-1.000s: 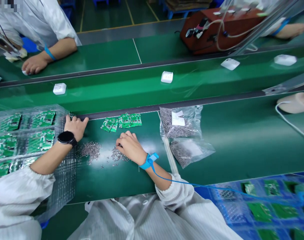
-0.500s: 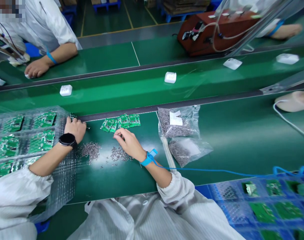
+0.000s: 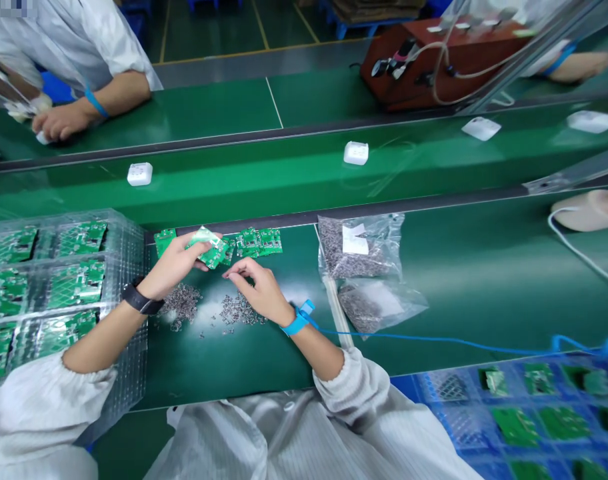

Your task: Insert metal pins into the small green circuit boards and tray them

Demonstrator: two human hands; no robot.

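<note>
A worker's left hand [image 3: 177, 261] is pinching a small green circuit board [image 3: 204, 239] above the green bench [image 3: 224, 360], while the right hand [image 3: 259, 288] (fingertips pressed together, contents too small to tell) is hovering over loose metal parts [image 3: 239, 310].

Your left hand [image 3: 177, 263] holds a small green circuit board [image 3: 203, 241] pinched between thumb and fingers, tilted and lifted just above the green mat; a second green board [image 3: 165, 238] shows just behind your knuckles, though you cannot tell whether it is held or lying there; your right hand [image 3: 259, 290] hovers with fingertips curled together close beside the held board, whatever they pinch being too small to tell; beneath that hand lies a loose heap of tiny grey metal parts [image 3: 239, 311], scattered flat on the mat; a second such heap [image 3: 183, 301] lies under your left wrist.
</note>
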